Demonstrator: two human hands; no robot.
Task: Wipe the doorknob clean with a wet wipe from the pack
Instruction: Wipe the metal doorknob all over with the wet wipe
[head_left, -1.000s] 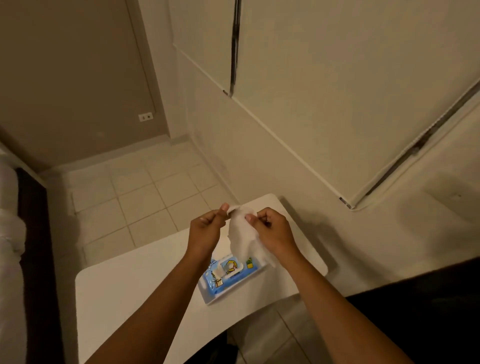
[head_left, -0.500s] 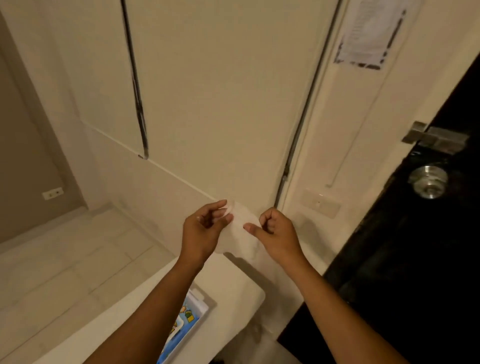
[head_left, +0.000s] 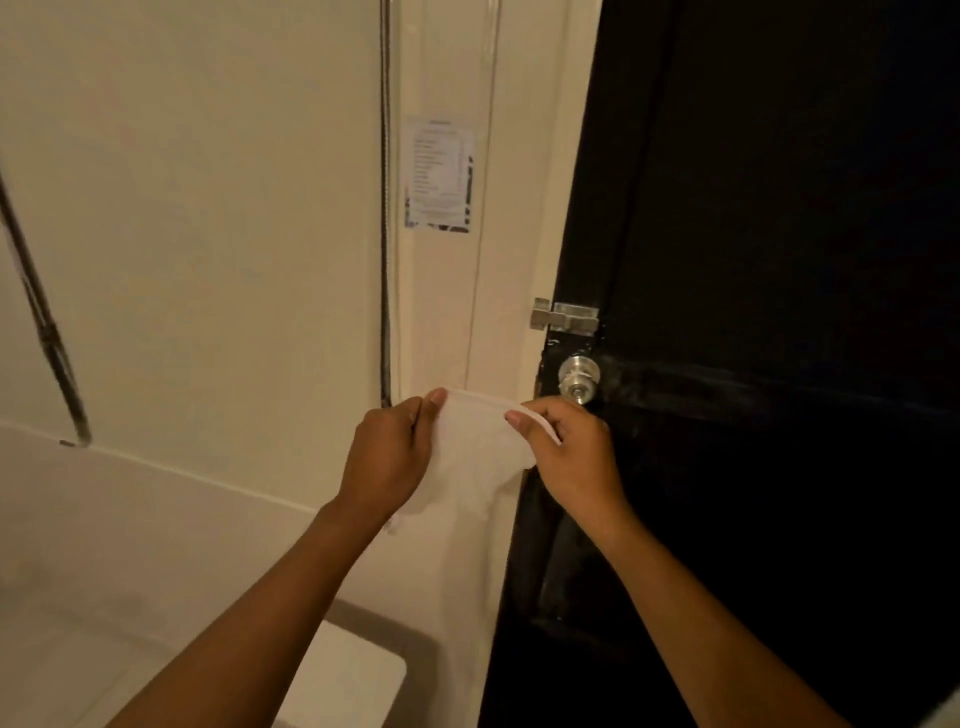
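Note:
A white wet wipe (head_left: 475, 457) hangs spread between my two hands in front of the door frame. My left hand (head_left: 387, 457) pinches its top left corner and my right hand (head_left: 569, 452) pinches its top right corner. The round metal doorknob (head_left: 578, 378) sits on the black door (head_left: 779, 312), just above and slightly right of my right hand, not touched. The pack of wipes is out of view.
A metal latch (head_left: 563, 315) is fixed above the knob at the door's edge. A paper notice (head_left: 440, 174) is stuck on the cream wall. A corner of the white table (head_left: 358, 680) shows at the bottom, below my left forearm.
My view has swung up and right from the table to the door. Both hands carried the wipe toward the knob and pulled it wider. The pack has dropped out of sight.

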